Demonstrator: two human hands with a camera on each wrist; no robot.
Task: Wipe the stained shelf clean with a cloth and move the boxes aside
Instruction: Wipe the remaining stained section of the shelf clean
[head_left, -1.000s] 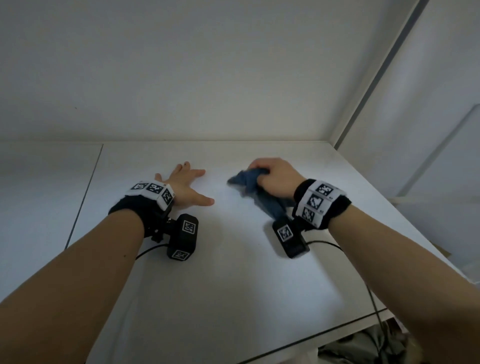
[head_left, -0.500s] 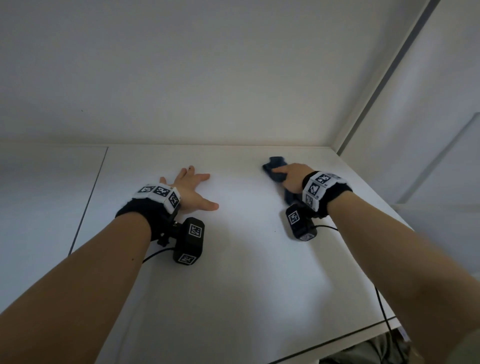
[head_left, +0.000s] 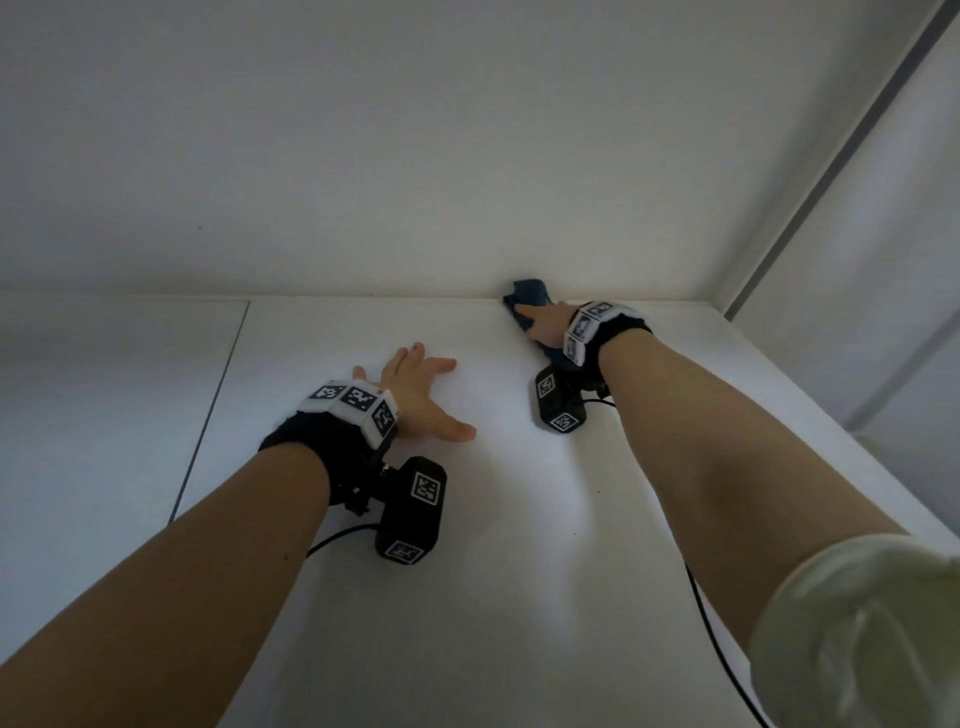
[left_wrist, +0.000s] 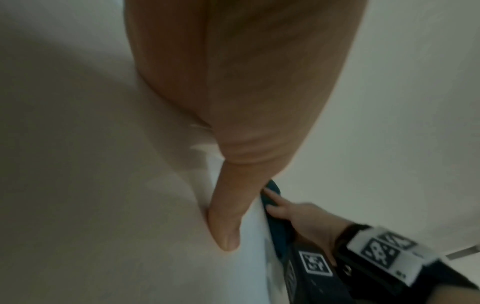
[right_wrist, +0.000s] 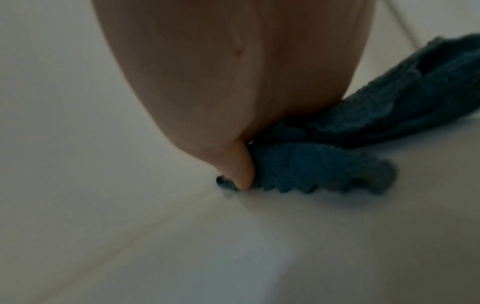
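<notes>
The white shelf (head_left: 519, 597) fills the head view, with a few tiny dark specks (head_left: 597, 491) near its middle. My right hand (head_left: 543, 318) holds a bunched blue cloth (head_left: 529, 292) down at the back edge, where the shelf meets the rear wall. In the right wrist view the thumb (right_wrist: 241, 170) is tucked against the cloth (right_wrist: 337, 160), which trails back under the palm. My left hand (head_left: 434, 395) lies flat on the shelf with spread fingers, holding nothing; its thumb (left_wrist: 226, 226) rests on the surface. No boxes show in any view.
A white rear wall (head_left: 467, 156) rises behind the shelf. A side panel with a dark strip (head_left: 831, 171) closes the right. A thin seam (head_left: 208, 415) divides the shelf at the left. A black cable (head_left: 717, 649) trails from my right wrist.
My right hand has pushed the cloth away from me, from mid-shelf to the rear wall. My left hand has stayed flat in place.
</notes>
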